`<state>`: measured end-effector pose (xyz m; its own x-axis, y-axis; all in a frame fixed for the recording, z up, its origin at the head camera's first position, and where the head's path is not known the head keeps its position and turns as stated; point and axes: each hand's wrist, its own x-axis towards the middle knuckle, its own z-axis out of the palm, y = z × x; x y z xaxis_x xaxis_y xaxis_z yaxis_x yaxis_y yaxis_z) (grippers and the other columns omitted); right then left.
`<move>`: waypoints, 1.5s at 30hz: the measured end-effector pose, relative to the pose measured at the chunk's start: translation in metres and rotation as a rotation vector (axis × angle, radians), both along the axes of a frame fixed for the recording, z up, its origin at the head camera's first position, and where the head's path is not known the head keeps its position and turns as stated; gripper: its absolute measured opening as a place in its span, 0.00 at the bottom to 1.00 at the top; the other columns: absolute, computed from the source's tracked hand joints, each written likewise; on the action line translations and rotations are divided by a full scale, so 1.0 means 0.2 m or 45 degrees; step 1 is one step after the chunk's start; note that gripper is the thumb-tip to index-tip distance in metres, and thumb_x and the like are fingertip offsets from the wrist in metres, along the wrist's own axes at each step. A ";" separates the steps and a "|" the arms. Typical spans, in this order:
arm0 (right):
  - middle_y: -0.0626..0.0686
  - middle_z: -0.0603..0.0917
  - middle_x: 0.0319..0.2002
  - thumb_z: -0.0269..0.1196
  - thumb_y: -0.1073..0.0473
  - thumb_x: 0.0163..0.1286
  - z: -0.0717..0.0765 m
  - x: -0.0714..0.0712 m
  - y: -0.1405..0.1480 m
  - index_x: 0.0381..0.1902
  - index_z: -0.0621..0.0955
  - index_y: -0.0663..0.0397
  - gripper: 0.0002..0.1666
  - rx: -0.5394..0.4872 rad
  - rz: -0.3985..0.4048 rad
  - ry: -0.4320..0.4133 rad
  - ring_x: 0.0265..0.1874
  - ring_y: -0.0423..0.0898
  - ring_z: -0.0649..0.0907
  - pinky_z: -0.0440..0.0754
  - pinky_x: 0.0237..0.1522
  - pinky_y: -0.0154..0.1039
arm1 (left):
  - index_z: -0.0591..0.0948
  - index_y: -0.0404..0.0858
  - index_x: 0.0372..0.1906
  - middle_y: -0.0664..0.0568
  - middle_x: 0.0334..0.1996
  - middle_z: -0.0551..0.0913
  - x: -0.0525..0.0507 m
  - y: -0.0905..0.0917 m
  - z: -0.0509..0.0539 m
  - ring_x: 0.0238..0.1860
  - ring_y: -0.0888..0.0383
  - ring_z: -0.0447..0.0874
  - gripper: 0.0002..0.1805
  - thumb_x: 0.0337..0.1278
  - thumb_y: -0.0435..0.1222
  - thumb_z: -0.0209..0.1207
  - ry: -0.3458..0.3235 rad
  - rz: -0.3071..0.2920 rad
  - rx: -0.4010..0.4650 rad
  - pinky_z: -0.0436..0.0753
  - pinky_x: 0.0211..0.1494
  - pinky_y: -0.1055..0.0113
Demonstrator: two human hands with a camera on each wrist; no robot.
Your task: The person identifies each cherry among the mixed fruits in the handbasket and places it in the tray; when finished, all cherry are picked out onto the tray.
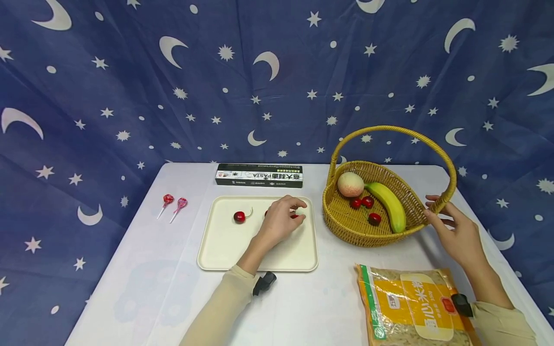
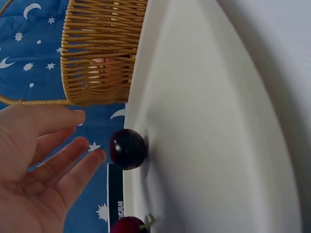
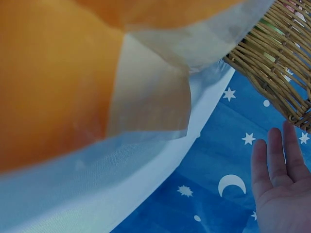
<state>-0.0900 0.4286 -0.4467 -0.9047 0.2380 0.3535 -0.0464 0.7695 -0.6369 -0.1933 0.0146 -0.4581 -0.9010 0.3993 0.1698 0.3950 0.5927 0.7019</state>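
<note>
Over the cream tray (image 1: 220, 250), my left hand (image 1: 281, 218) hovers with loosely bent fingers. A dark red cherry (image 2: 128, 149) lies just past its fingertips, with a visible gap in the left wrist view. Another cherry (image 1: 239, 217) with a stem lies left on the tray; one more is mostly hidden behind the hand. My right hand (image 1: 459, 235) holds the wicker basket (image 1: 359, 239) where its handle meets the right rim, thumb at the front. Inside the basket are a peach (image 1: 350, 184), a banana (image 1: 389, 204) and three cherries (image 1: 374, 219).
A black-and-white pasta box (image 1: 259, 176) stands behind the tray. Two lollipops (image 1: 168, 199) lie at the table's left. An orange noodle packet (image 1: 411, 305) lies before the basket, by the right forearm. A blue star-patterned cloth (image 1: 281, 96) hangs behind the table.
</note>
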 end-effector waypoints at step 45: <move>0.64 0.86 0.59 0.66 0.53 0.79 0.00 0.00 0.00 0.67 0.81 0.50 0.23 0.028 0.013 0.019 0.51 0.10 0.70 0.69 0.49 0.08 | 0.88 0.39 0.51 0.46 0.51 0.88 0.04 0.33 0.11 0.48 0.49 0.88 0.12 0.64 0.33 0.69 0.132 -0.259 0.411 0.91 0.56 0.54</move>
<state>-0.0899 0.4282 -0.4468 -0.9016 0.2211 0.3719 -0.0634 0.7828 -0.6191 -0.1860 0.0802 -0.4361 -0.7805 0.4792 0.4015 0.5600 0.2502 0.7898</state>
